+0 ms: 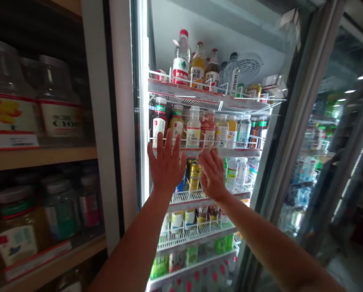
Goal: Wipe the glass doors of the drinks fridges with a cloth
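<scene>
My left hand is raised before the lit drinks cooler, with its fingers spread and nothing in it. Just behind its fingertips, in my line of sight, stand a dark red juice bottle and a yellow one with a green cap. To the right, my right hand reaches toward the shelf edge. Its fingers are slightly bent and blurred, and no item shows in them. Gold cans appear between the two hands. Whether either hand touches the shelf, I cannot tell.
More bottles, among them a red-capped water bottle, line the top shelf. Canned drinks fill lower wire racks. A shelf unit with large bottles stands at the left. The cooler's door frame angles along the right side.
</scene>
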{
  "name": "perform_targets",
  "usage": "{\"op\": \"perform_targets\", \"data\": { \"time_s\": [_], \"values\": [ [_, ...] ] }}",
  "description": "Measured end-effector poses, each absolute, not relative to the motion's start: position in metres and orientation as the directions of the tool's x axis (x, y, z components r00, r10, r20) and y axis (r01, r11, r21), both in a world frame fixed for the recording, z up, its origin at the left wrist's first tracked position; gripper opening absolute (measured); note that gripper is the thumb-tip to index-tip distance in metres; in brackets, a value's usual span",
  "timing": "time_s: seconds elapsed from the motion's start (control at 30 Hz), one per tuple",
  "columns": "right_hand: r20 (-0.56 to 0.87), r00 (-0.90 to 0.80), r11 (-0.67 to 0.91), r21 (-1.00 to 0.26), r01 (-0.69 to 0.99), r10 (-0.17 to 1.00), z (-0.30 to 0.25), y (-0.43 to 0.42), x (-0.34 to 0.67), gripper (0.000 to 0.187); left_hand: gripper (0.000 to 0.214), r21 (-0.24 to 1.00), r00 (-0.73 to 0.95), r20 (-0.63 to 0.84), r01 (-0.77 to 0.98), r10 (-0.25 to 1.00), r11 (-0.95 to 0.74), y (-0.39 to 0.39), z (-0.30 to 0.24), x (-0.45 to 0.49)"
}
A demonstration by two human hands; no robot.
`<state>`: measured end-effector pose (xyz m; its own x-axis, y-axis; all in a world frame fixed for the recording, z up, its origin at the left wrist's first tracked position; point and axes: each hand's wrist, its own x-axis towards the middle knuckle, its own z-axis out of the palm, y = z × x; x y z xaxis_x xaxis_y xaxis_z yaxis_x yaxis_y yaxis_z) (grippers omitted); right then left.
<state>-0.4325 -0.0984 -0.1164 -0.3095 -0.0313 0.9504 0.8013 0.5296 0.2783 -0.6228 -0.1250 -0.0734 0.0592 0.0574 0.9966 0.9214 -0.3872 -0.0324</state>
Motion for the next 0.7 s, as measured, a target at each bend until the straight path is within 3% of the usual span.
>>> {"op": "perform_targets", "data": {
  "time_s": [0.07, 0.13, 0.2, 0.27, 0.37, 0.43, 0.5, 0.57, 0.63, 0.7],
  "values": [
    [0.850, -0.526, 0.547, 0.443, 0.710, -0.004, -0.133, -0.108, -0.441, 0.074, 0.083, -0.044, 0.072, 0.996, 0.921, 0.059, -0.386, -0.125, -0.073, -0.624],
    [0.806, -0.592, 0.541, 0.499, 0.677, -0.001, -0.130, -0.111, -0.438, 0.074, 0.082, -0.047, 0.077, 0.995, 0.914, 0.058, -0.402, -0.125, -0.073, -0.624],
    [0.869, -0.494, 0.512, 0.429, 0.744, -0.009, -0.113, -0.106, -0.425, 0.071, 0.080, -0.045, 0.074, 0.996, 0.908, 0.052, -0.416, -0.125, -0.073, -0.625],
    [0.954, -0.293, 0.491, 0.282, 0.824, -0.057, -0.096, -0.099, -0.410, 0.068, 0.077, -0.055, 0.077, 0.996, 0.914, 0.039, -0.402, -0.126, -0.073, -0.624],
    [0.991, -0.079, 0.478, 0.122, 0.870, -0.108, -0.104, -0.094, -0.403, 0.067, 0.072, -0.088, 0.105, 0.994, 0.931, 0.027, -0.354, -0.126, -0.073, -0.624],
    [0.971, -0.229, 0.477, 0.230, 0.849, -0.061, -0.130, -0.100, -0.410, 0.068, 0.070, -0.094, 0.112, 0.993, 0.927, 0.027, -0.362, -0.126, -0.073, -0.624],
    [0.825, -0.565, 0.512, 0.494, 0.703, -0.020, -0.154, -0.109, -0.417, 0.065, 0.068, -0.086, 0.104, 0.994, 0.917, 0.027, -0.390, -0.126, -0.074, -0.624],
    [0.694, -0.720, 0.542, 0.613, 0.575, -0.021, -0.163, -0.114, -0.418, 0.060, 0.066, -0.085, 0.100, 0.995, 0.912, 0.018, -0.401, -0.125, -0.074, -0.624],
    [0.763, -0.646, 0.537, 0.555, 0.636, -0.024, -0.155, -0.111, -0.410, 0.058, 0.064, -0.095, 0.106, 0.994, 0.914, 0.006, -0.395, -0.124, -0.074, -0.625],
    [0.898, -0.437, 0.512, 0.397, 0.762, -0.046, -0.141, -0.103, -0.399, 0.060, 0.064, -0.102, 0.109, 0.994, 0.915, -0.003, -0.391, -0.123, -0.074, -0.625]
  ]
}}
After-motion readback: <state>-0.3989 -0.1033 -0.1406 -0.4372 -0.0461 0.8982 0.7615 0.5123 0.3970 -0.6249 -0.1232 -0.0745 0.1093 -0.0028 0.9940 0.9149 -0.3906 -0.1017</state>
